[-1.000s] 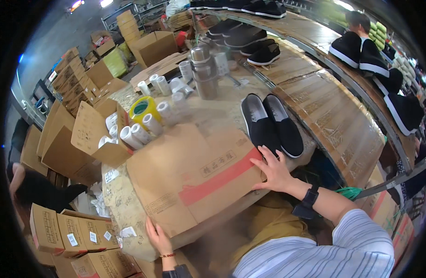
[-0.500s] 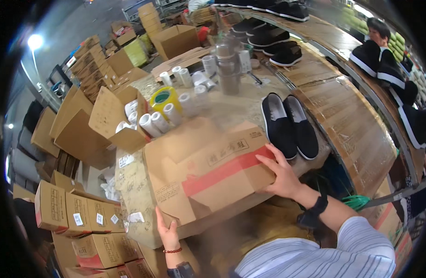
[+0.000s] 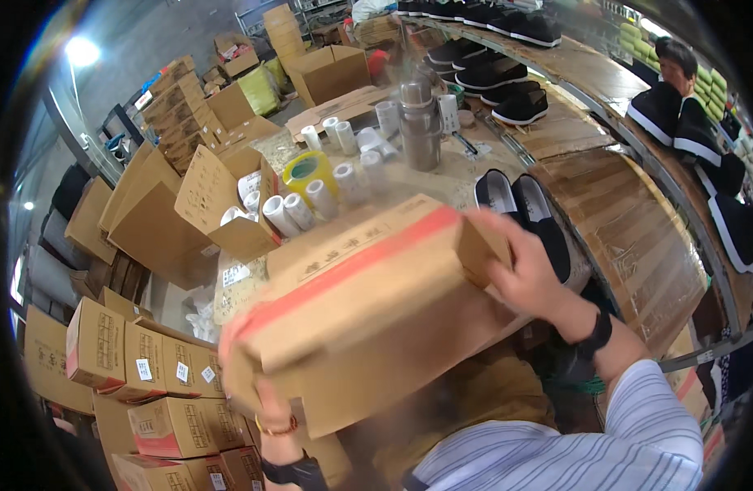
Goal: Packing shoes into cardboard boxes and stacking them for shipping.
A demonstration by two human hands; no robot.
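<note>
**Carton lifted off the table and tipped toward us**

Since a second ago we have raised the cardboard carton from the table top, where it lay flat, and it now hangs tilted in front of our chest, its red tape stripe running up to the right.

Head view: our left hand grips the carton's lower left corner, fingers wrapped under the blurred edge. Our right hand clamps the upper right corner, palm pressed on the side, a dark watch at the wrist. Behind the carton, on the table, stand white tape rolls, a yellow-green tape roll and a metal cylinder. A pair of black slip-on shoes lies just beside our right hand. To the left, small stacked boxes sit low, with open cartons above them. Another person stands at the far right bench.
</note>
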